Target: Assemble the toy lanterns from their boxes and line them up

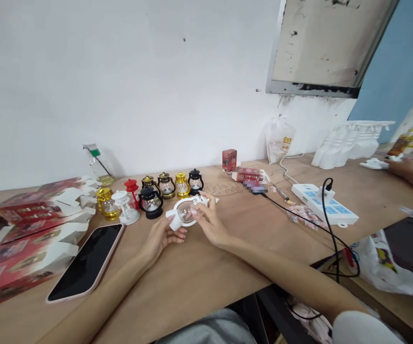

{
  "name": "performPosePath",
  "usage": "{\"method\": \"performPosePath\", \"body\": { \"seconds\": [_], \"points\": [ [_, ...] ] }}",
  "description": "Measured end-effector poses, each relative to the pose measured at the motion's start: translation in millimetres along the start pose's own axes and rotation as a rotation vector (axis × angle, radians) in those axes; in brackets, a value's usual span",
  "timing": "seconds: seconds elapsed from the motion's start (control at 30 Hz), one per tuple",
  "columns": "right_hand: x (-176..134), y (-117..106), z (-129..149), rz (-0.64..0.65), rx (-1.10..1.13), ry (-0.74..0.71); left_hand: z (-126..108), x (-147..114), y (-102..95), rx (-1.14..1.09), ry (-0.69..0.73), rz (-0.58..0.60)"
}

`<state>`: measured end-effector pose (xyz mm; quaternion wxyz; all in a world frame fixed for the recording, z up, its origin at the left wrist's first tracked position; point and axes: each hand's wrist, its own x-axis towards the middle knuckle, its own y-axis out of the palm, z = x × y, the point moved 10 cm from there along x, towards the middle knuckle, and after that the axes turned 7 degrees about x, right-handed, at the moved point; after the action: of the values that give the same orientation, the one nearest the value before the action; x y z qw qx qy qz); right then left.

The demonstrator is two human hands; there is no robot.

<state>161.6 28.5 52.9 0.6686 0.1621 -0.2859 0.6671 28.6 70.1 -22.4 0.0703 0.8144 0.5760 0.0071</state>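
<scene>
A small white toy lantern [186, 212] with a clear globe lies tilted on its side in the air above the table, held between both hands. My left hand [161, 236] grips its white base end. The fingers of my right hand [210, 220] close round the top and side of its frame. Just behind stand several small lanterns, among them a black lantern [151, 203], a white lantern [125, 208], a red lantern [131, 192] and a gold lantern [107, 204]. Clear thin parts [224, 188] lie behind my right hand.
A phone [87, 260] and red-and-white boxes [23, 253] lie at left; a bottle [101, 167] stands near the wall. To the right are a small red box [229, 160], a power strip [326, 205] with black cables, white spray bottles [352, 143] and another person's hand [402, 167].
</scene>
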Motion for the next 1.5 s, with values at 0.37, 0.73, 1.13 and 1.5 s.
{"method": "performPosePath", "body": {
  "seconds": [0.37,0.73,1.13,1.5],
  "points": [
    [19.0,-8.8,-44.0,-0.031,0.278,0.24,-20.8,-1.5,-42.5,-0.201,0.161,-0.29],
    [5.2,23.6,-44.6,0.248,0.218,0.261,-6.4,1.4,-39.1,0.048,0.072,-0.3],
    [4.3,35.1,-48.7,0.319,0.661,0.399,2.4,4.4,-52.1,0.173,0.053,-0.384],
    [30.4,-17.2,-71.6,0.079,0.723,0.413,-20.4,-3.4,-47.2,-0.08,0.097,-0.356]
  ]
}}
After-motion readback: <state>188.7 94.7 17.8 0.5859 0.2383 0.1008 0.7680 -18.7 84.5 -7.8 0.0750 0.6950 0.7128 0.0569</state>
